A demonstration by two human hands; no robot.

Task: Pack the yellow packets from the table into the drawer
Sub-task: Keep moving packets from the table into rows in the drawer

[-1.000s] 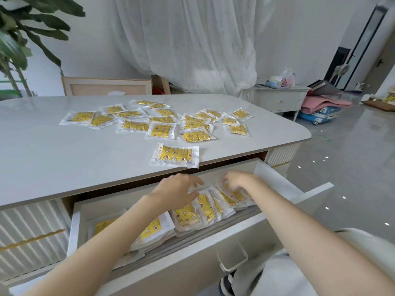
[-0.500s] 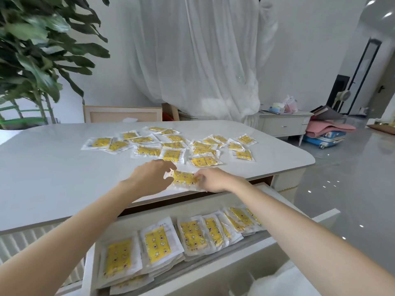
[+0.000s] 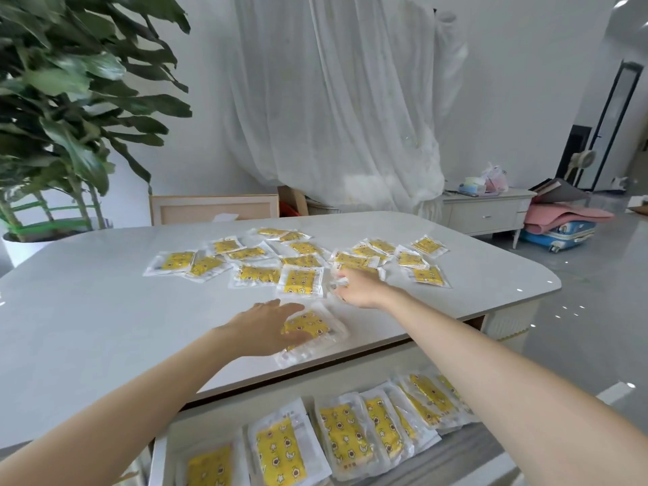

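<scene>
Several yellow packets (image 3: pixel 299 280) in clear wrappers lie scattered across the far half of the white table (image 3: pixel 87 310). My left hand (image 3: pixel 266 327) rests on one yellow packet (image 3: pixel 315 326) near the table's front edge, with its thumb closed on the packet's near side. Farther back, my right hand (image 3: pixel 357 291) has its fingers curled on the clear edge of another packet (image 3: pixel 337 281). Below the front edge the drawer (image 3: pixel 245 405) stands open, holding an overlapping row of yellow packets (image 3: pixel 345 433). My right forearm hides the row's right end.
A large leafy plant (image 3: pixel 52 117) stands at the table's left. A wooden frame (image 3: pixel 214 208) leans behind the table under a white curtain (image 3: pixel 333 100). To the right are a white sideboard (image 3: pixel 484 213), a blue suitcase (image 3: pixel 561 235) and grey floor.
Both hands rose from the drawer to the tabletop. They met on the near packet, then the right hand reached farther back to another packet. The view tilted upward.
</scene>
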